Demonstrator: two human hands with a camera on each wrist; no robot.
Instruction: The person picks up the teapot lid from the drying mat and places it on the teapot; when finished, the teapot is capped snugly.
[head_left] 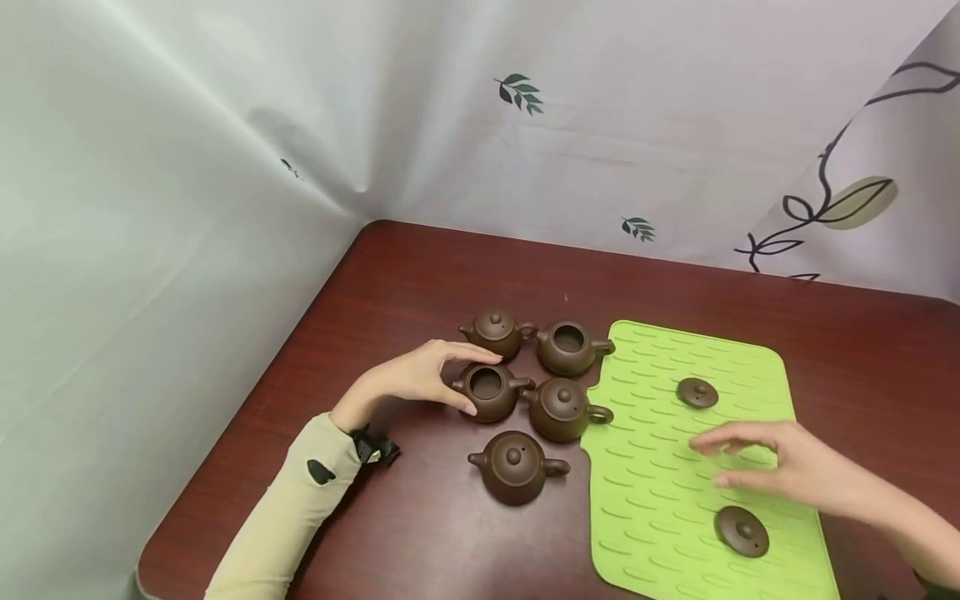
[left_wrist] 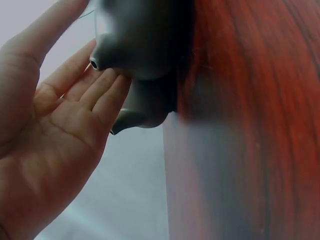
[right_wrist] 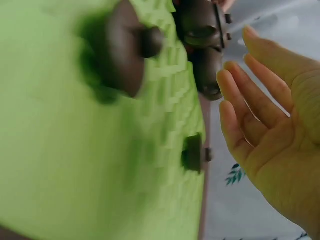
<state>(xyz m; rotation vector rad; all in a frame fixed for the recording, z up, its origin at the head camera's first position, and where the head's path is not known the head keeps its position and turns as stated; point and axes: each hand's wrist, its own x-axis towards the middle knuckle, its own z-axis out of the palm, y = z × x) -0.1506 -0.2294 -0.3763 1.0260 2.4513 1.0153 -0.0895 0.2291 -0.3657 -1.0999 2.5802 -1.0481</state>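
Note:
My left hand (head_left: 420, 372) is spread around a brown teapot (head_left: 504, 407) with no lid, thumb on the near side and fingers on the far side. In the left wrist view its fingers (left_wrist: 102, 92) are fairly straight beside the spout; whether they touch it is unclear. Another lidless teapot (head_left: 564, 360) stands behind to the right. Lidded teapots stand close by: one at the back (head_left: 491, 336), one on the right (head_left: 558, 421), one in front (head_left: 513, 475). My right hand (head_left: 798, 467) hovers with fingers extended and holds nothing, between a far lid (head_left: 697, 392) and a near lid (head_left: 742, 532).
Both loose lids lie knob up on a green ridged mat (head_left: 637, 500) at the right of the dark red wooden table (head_left: 420, 533). The right lidded teapot's handle reaches over the mat's left edge. White curtains (head_left: 585, 167) with leaf prints enclose the table's back and left.

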